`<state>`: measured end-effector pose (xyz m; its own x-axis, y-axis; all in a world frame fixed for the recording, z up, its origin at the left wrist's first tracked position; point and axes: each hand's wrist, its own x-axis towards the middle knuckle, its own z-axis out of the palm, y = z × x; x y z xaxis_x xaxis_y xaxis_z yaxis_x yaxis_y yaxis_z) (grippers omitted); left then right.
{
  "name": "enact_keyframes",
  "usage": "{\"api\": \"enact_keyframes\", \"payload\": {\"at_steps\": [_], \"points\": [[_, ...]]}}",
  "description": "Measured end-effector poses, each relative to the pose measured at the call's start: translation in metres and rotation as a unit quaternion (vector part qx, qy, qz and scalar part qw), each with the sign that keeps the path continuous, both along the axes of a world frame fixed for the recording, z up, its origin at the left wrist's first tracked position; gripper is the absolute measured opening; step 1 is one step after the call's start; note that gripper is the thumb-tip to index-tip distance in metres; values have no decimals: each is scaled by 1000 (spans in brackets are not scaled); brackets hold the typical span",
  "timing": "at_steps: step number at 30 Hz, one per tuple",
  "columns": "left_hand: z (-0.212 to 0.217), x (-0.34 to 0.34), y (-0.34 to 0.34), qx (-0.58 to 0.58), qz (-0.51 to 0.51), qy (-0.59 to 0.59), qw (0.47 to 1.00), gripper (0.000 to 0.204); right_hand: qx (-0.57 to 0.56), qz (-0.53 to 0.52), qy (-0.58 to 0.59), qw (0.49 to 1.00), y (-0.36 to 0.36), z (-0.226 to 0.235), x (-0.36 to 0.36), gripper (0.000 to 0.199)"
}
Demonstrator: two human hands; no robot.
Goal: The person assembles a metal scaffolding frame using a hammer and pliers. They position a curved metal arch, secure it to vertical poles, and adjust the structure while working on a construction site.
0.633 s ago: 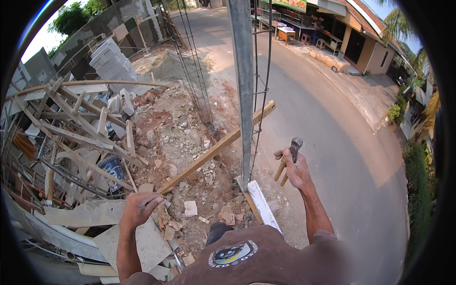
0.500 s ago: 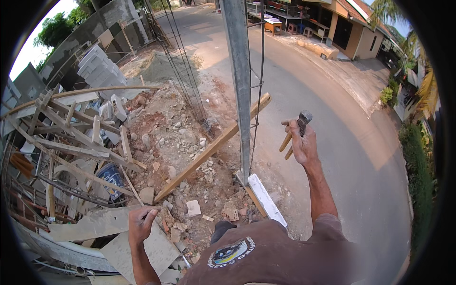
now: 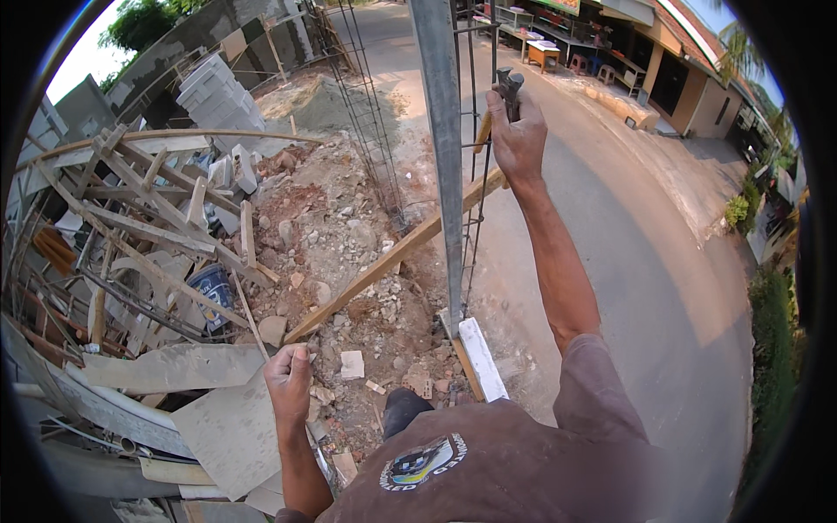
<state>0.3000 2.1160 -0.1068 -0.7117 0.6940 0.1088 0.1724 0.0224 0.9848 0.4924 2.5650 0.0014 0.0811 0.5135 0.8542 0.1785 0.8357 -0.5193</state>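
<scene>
My right hand [image 3: 520, 144] is closed round a pair of pincers [image 3: 509, 83]. Their dark metal head sticks up above my fingers, and a yellowish handle shows beside the palm. It is raised on the right of a tall grey metal post [image 3: 438, 131], close to the thin steel rebar cage [image 3: 471, 174] behind that post. Low on the left, my left hand [image 3: 289, 373] is closed in a fist over the rubble; anything inside it is hidden. A wooden beam [image 3: 384, 267] slants past the post, near the rebar.
A white block [image 3: 481, 357] lies by the post's foot. Broken stone and soil [image 3: 349, 235] cover the ground. Tangled timber [image 3: 148, 227], a blue bucket [image 3: 210, 296] and flat boards [image 3: 227, 427] lie left. Another rebar cage [image 3: 370, 131] stands farther off. The road [image 3: 628, 305] runs along the right.
My right hand has risen and moved left with the pincers, from over the road to beside the rebar. My left fist has shifted slightly right and up. The view has turned a little.
</scene>
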Motion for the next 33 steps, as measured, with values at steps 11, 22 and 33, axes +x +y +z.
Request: {"api": "enact_keyframes", "payload": {"at_steps": [11, 22, 33], "points": [[3, 63, 36, 30, -3, -47, 998, 30, -159, 125, 33, 979, -1, -85, 4, 23], [36, 70, 49, -19, -39, 113, 993, 32, -50, 68, -67, 994, -16, -47, 49, 23], [103, 60, 65, -36, -89, 305, 948, 25, 169, 302, -353, 869, -140, -28, 82, 35]]}}
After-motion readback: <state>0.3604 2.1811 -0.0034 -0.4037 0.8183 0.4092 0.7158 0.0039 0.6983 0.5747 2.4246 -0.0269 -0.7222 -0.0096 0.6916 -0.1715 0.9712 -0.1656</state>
